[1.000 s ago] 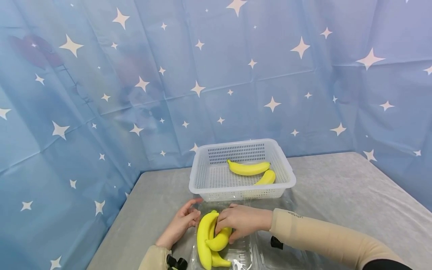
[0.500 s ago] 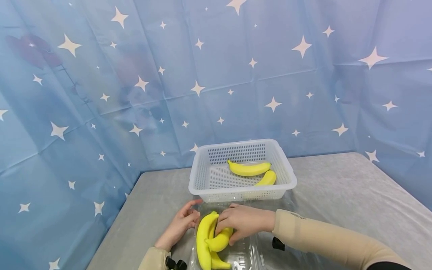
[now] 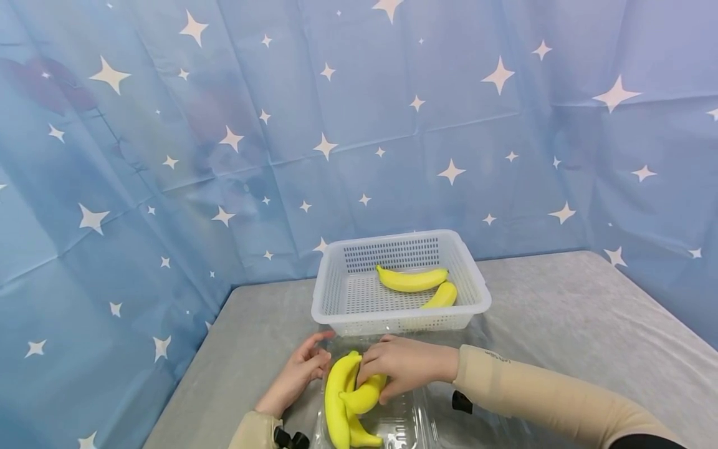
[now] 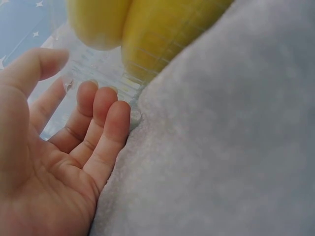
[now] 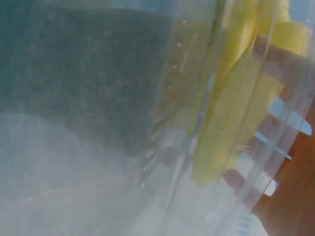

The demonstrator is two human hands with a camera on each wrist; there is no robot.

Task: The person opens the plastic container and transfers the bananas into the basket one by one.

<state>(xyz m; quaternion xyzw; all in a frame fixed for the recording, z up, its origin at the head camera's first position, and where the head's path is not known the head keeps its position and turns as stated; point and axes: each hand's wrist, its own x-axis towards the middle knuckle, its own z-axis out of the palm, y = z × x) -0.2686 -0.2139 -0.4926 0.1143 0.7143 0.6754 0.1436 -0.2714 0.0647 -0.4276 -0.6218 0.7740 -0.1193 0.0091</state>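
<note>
My right hand (image 3: 405,363) reaches into a clear plastic clamshell box (image 3: 405,427) and grips a small yellow banana (image 3: 361,398) lying across other bananas. A longer banana (image 3: 336,402) lies along the box's left side, and another banana (image 3: 366,439) shows beneath. In the right wrist view the transparent plastic stands between the camera and the right hand's fingers. My left hand (image 3: 298,374) is at the box's left edge, palm turned inward. In the left wrist view its loosely bent fingers (image 4: 106,105) touch the plastic, with the thumb held apart.
Behind the box stands a white perforated basket (image 3: 331,299) with one banana (image 3: 412,280) and a second banana (image 3: 441,295) inside. The clear lid (image 3: 471,421) extends to the right under my right forearm. Grey cloth (image 3: 561,312) covers the table, and a blue star-patterned curtain (image 3: 359,174) hangs behind.
</note>
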